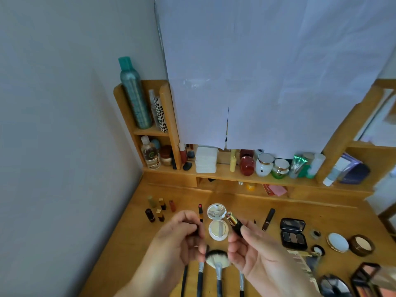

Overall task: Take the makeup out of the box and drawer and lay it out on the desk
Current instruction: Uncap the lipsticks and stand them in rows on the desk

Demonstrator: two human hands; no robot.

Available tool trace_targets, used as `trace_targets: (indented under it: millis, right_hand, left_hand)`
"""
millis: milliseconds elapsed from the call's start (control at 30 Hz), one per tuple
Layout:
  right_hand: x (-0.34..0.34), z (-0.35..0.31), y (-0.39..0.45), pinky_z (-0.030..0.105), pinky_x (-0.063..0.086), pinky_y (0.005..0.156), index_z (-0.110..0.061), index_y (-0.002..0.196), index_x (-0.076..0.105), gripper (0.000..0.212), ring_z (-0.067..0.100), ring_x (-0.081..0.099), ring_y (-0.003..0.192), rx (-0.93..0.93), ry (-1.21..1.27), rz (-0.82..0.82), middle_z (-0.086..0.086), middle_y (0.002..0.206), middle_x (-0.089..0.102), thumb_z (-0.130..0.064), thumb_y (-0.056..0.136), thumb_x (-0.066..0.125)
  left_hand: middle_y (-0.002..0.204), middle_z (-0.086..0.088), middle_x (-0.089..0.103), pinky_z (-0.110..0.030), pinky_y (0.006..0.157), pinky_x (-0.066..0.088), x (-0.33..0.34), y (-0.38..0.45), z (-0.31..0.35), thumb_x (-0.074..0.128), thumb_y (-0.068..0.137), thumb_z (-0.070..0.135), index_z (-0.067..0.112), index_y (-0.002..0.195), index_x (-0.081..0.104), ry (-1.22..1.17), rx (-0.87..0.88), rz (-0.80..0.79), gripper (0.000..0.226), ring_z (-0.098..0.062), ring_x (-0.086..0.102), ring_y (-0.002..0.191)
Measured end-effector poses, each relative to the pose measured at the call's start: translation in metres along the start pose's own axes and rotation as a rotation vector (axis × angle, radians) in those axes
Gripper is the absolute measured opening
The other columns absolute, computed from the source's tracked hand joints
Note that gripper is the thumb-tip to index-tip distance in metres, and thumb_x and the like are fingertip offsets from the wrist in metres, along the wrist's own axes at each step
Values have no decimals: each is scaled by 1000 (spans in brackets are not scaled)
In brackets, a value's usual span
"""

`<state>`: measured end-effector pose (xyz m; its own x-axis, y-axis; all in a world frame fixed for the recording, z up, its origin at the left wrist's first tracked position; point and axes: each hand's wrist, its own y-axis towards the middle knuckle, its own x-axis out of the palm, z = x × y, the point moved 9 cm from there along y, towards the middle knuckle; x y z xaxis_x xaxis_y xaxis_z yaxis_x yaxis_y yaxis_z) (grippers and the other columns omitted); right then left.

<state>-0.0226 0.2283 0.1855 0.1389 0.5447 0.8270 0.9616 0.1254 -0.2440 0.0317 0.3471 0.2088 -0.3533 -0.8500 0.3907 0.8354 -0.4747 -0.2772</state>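
My right hand point(255, 251) pinches an uncapped gold and black lipstick point(234, 222) above the desk. My left hand point(182, 239) grips a small black cap point(197, 229), mostly hidden by the fingers. Below them an open white cushion compact point(217, 221) lies on the wooden desk point(132, 239). Several lipsticks point(159, 209) stand at the left, and an open red lipstick point(200, 210) stands beside the compact. Brushes, including a fan brush point(217, 259), lie near the front edge. Eyeshadow palettes point(293, 232) and round compacts point(337, 242) lie at the right.
A shelf at the back carries jars point(264, 163), tubes, cotton pads point(206, 159) and a tall teal spray can point(135, 95). White paper point(267, 71) covers the mirror. A mascara tube point(268, 219) lies right of the compact. The wall point(64, 146) closes the left side.
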Motion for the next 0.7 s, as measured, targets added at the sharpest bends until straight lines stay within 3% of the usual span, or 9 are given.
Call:
trace_targets:
  millis: [67, 133, 233, 333, 467, 633, 700]
  right_hand:
    - [-6, 8, 3, 33, 55, 47, -1, 82, 69, 52, 23, 60, 50, 59, 68, 25, 18, 67, 60, -11, 38, 95]
    - [-10, 16, 6, 31, 53, 45, -1, 81, 66, 50, 21, 56, 47, 128, 112, 7, 15, 63, 57, -15, 42, 95]
    - [-12, 24, 9, 29, 48, 45, -2, 82, 66, 43, 17, 51, 45, 204, 102, -74, 10, 58, 53, -23, 53, 91]
    - [-17, 32, 11, 27, 42, 46, -5, 74, 65, 31, 14, 48, 44, 274, 12, -133, 7, 56, 52, -32, 71, 80]
    - [-36, 48, 25, 26, 40, 43, -5, 67, 63, 38, 14, 48, 42, 323, -4, 7, 6, 54, 52, -34, 91, 53]
    - [-48, 81, 49, 23, 38, 39, -7, 60, 62, 43, 12, 45, 37, 390, 6, 96, 3, 49, 48, -38, 88, 49]
    - [-60, 95, 62, 25, 39, 39, -5, 61, 63, 45, 13, 46, 37, 411, 17, 151, 6, 51, 50, -39, 87, 49]
  left_hand:
    - [61, -13, 51, -27, 40, 39, 12, -2, 0, 50, 93, 9, 16, 77, 65, 249, 116, 31, 23, -22, 45, 44]
    - [58, -9, 54, -29, 45, 44, 21, -5, 5, 55, 91, 8, 26, 89, 70, 428, 210, 51, 23, -22, 50, 47]
    - [65, -3, 59, -24, 54, 49, 35, -9, 9, 59, 89, 9, 36, 101, 69, 535, 273, 9, 31, -15, 56, 53]
    - [67, 2, 63, -20, 51, 46, 43, -11, 8, 67, 83, 17, 40, 99, 69, 620, 294, -4, 28, -6, 53, 51]
    - [65, 1, 68, -11, 57, 46, 37, -10, 2, 67, 84, 7, 31, 89, 71, 701, 330, 15, 25, -4, 64, 57]
    - [76, -8, 66, -33, 59, 55, 0, 5, -19, 68, 80, 8, 31, 86, 70, 787, 346, 86, 25, -14, 66, 62]
    - [85, 0, 65, -24, 58, 52, -20, 17, -27, 70, 78, 6, 34, 84, 71, 829, 355, 120, 29, -12, 65, 63]
